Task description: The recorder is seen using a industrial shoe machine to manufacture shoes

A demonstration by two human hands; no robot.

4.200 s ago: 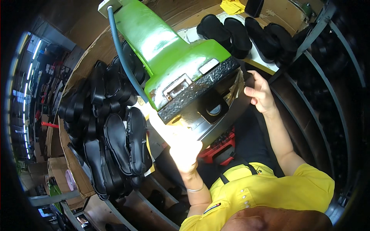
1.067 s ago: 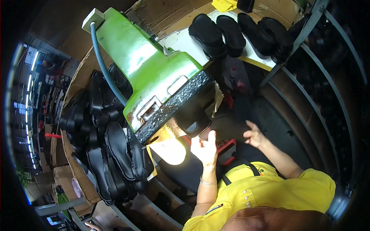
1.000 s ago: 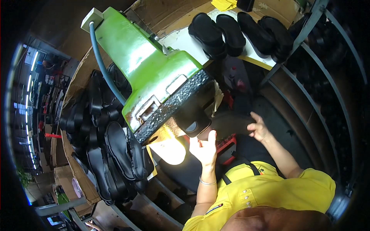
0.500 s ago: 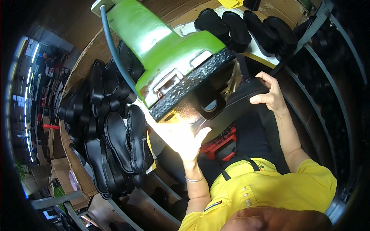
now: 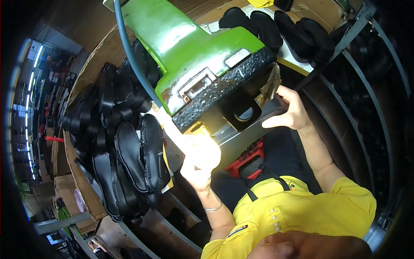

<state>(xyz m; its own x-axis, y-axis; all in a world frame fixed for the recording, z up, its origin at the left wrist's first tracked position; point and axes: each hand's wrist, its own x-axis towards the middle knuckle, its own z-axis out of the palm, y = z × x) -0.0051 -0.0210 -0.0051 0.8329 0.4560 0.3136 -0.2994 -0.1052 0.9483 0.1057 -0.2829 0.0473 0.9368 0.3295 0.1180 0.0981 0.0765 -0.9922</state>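
Observation:
A dark grey flat sole (image 5: 241, 140) lies under the black textured head (image 5: 224, 93) of a green press machine (image 5: 181, 43). My right hand (image 5: 291, 110) grips the sole's right end, thumb on its near edge. My left hand (image 5: 199, 160) is at the sole's left end, washed out by bright lamp glare, and seems to hold it from below. A black rounded fitting (image 5: 243, 113) hangs from the head just above the sole. My yellow shirt and dark apron straps fill the lower right.
Several black soles (image 5: 129, 155) are stacked in a cardboard box on the left. More black soles (image 5: 276, 26) lie on a white surface behind the machine. A blue-grey hose (image 5: 129, 60) runs along the machine. A red part (image 5: 250, 157) sits below; metal rack bars curve on the right.
One second ago both hands hung free below the press head. Since then they have risen to the sole under the head, the right hand closing on its right end. The view has shifted closer.

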